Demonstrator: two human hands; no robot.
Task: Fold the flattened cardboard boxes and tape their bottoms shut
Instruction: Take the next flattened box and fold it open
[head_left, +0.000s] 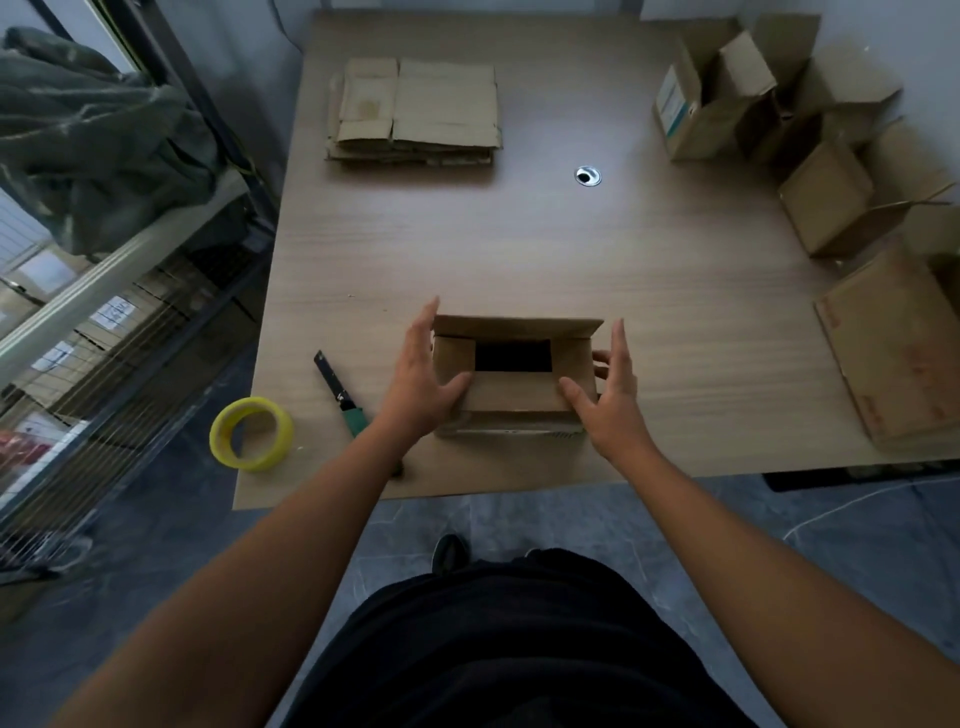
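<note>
A small cardboard box (514, 397) stands near the table's front edge with its flaps partly folded in, leaving a dark gap in the middle. My left hand (421, 374) lies against the box's left side, fingers straight, thumb pressing the near flap. My right hand (613, 384) flanks the right side the same way, thumb on the near flap. A stack of flattened boxes (415, 111) lies at the back left of the table. A yellow tape roll (252, 434) sits at the front left corner.
A green-handled box cutter (340, 395) lies between the tape and the box. Several folded boxes (831, 156) crowd the table's right side. A cable hole (587, 176) sits mid-table (519, 249). A metal shelf rack (130, 270) stands to the left.
</note>
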